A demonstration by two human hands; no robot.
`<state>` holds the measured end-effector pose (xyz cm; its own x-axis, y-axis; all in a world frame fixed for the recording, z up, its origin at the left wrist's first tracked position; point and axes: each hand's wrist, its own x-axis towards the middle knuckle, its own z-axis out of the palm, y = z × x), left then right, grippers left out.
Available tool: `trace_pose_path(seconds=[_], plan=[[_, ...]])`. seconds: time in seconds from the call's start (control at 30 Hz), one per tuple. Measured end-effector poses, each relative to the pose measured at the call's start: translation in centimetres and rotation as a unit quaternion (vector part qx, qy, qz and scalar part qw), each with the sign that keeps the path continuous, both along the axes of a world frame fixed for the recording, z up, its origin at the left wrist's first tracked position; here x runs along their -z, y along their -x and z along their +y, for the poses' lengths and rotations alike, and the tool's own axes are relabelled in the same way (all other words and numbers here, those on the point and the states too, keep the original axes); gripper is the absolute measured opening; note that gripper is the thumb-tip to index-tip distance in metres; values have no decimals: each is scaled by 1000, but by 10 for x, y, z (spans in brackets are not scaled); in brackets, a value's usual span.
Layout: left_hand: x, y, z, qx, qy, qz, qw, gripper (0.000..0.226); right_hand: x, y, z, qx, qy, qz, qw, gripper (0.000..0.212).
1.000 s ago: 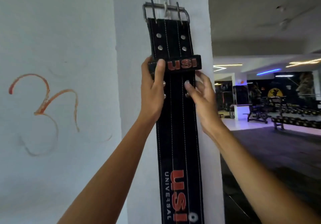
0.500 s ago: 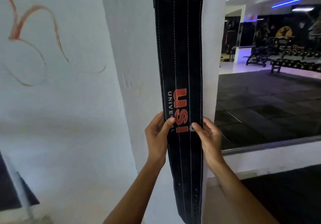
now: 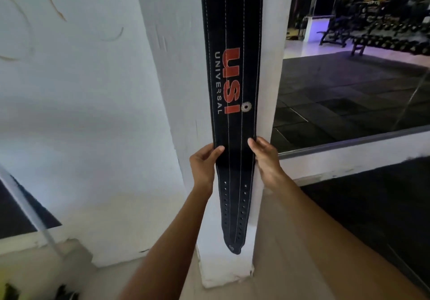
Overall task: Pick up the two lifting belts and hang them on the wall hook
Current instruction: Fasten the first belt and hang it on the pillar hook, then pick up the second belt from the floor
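A: White pillar (image 3: 176, 90) mid-frame, a dim gym floor (image 3: 337, 90) at right?

B: Yes. A black lifting belt (image 3: 232, 155) hangs flat down the pillar, its top out of frame.

A: Hands?

B: Left hand (image 3: 203, 164) and right hand (image 3: 265, 157) pinch its edges below the red lettering, fingers clamped on it.

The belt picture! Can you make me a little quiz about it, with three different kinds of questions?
1. True or false: both hands touch the black belt.
2. Where does the belt hang? A) on a chair B) against the white pillar C) on the floor
3. Fill in: the big letters on the belt are ____ in colour.

Key:
1. True: left hand and right hand hold its edges.
2. B
3. Red
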<state>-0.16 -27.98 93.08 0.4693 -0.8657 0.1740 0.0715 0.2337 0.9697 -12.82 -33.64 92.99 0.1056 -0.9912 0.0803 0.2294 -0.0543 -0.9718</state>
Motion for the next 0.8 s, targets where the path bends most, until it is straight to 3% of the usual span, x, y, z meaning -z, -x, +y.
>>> trace_pose_path(seconds=[0.27, 0.33, 0.4, 0.5, 0.8], plan=[[54, 0, 2, -40, -59, -29, 997, 9, 64, 4, 27, -31, -53, 73, 995, 29], [90, 2, 15, -59, -110, -32, 992, 25, 112, 16, 55, -44, -122, 98, 987, 44], [138, 5, 43, -76, -159, 4, 984, 30, 164, 30, 84, -56, -220, 102, 968, 52], [208, 4, 108, -77, -236, 86, 965, 20, 227, 38, 130, -132, -347, 137, 918, 53], [343, -48, 317, -70, -485, 121, 863, 10, 331, -34, 280, -232, -468, 231, 821, 48]])
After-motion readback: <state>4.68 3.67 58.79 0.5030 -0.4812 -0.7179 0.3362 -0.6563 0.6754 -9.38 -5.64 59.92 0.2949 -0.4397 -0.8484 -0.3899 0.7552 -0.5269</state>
